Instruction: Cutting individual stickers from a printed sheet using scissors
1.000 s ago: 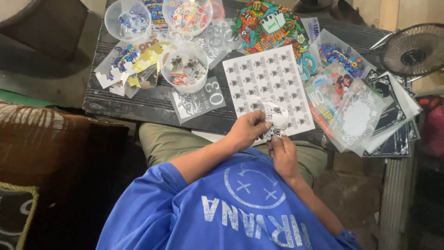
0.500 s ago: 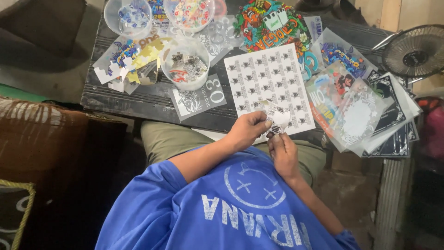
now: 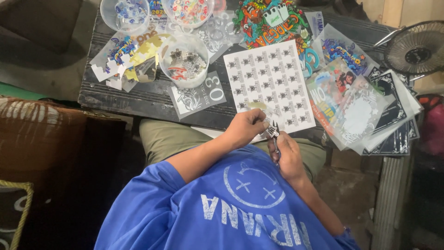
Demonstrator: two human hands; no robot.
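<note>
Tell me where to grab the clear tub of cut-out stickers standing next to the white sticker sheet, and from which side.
Grip the clear tub by its round upper wall just under the rim, coming from above. It stands upright and open-topped on the dark table, so fingers can span the rim. The white sticker sheet lies to one side and loose stickers to the other, so a low side approach would likely disturb them.

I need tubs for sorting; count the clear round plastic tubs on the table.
3. One tub at the table's top left, one tub just right of it, both cut off by the frame edge, and one tub below them, nearer the person. Others may lie out of view.
</note>
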